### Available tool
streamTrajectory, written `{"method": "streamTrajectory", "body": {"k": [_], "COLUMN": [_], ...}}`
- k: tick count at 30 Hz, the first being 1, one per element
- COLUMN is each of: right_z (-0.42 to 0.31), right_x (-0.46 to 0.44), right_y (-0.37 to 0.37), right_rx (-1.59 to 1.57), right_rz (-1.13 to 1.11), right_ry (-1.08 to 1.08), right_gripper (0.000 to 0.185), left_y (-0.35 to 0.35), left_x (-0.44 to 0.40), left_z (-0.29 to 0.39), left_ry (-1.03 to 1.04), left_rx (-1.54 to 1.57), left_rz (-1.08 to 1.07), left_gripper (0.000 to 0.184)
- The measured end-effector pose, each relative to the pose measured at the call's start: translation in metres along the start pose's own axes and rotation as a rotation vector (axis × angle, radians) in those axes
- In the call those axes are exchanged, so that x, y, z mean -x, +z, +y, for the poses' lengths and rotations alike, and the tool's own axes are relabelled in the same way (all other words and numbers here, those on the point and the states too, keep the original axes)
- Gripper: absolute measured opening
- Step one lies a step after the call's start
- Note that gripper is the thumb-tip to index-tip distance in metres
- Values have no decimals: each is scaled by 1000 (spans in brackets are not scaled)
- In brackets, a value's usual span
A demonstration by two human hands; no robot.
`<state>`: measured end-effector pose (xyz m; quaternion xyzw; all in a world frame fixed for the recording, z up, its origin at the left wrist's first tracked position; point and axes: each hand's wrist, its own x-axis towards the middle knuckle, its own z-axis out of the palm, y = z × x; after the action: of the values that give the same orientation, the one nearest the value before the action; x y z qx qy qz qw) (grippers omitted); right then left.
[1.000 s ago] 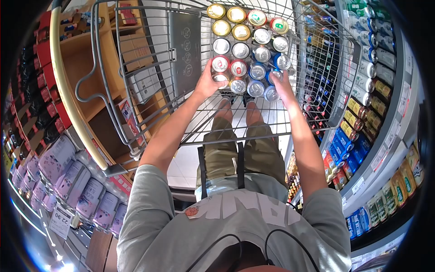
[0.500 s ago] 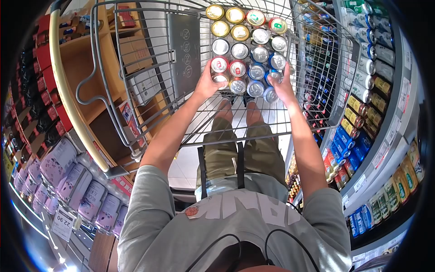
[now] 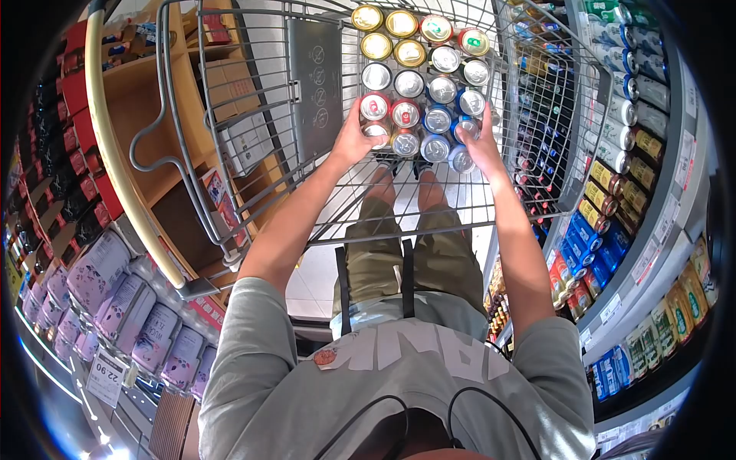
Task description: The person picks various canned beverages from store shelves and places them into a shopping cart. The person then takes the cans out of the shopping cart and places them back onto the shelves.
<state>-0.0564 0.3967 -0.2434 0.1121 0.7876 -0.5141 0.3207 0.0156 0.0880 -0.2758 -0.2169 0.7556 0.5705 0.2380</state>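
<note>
Squarely, a block of cans [image 3: 441, 89] is held between both hands in the wire shopping cart [image 3: 96, 100]. Its near left corner is cupped by the left hand [image 3: 356, 139], the thumb laid by a silver lid; its near right corner is cupped by the right hand [image 3: 481, 146], around blue cans [image 3: 462, 159]. Gold-topped cans [image 3: 410, 52] are ranged far left, beside a grey panel [image 3: 303, 77].

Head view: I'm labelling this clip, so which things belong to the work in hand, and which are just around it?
In the work:
- left hand
- right hand
- grouped cans
- shopping cart

Just around:
- purple packs
- price tag
- shelved cans
- cardboard box
</note>
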Motion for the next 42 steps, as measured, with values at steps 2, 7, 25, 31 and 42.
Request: {"method": "streamTrajectory", "body": {"k": [2, 7, 25, 31, 42], "right_z": [3, 2, 8, 10, 7], "right_x": [-1, 0, -2, -5, -6], "right_y": [0, 0, 4, 4, -5], "right_rx": [-23, -1, -168, -103, -139], "right_rz": [-6, -7, 9, 86, 118], "right_ry": [3, 9, 85, 139, 70], "right_gripper": [100, 99, 101, 102, 89], "left_y": [-1, -2, -1, -2, -4], "left_x": [2, 6, 2, 5, 4], "left_z": [6, 17, 8, 13, 11], "left_ry": [9, -22, -5, -38, -22], "left_rx": [-36, 29, -29, -6, 36], "left_rz": [6, -21, -7, -11, -27], "left_gripper": [117, 116, 115, 117, 117]}}
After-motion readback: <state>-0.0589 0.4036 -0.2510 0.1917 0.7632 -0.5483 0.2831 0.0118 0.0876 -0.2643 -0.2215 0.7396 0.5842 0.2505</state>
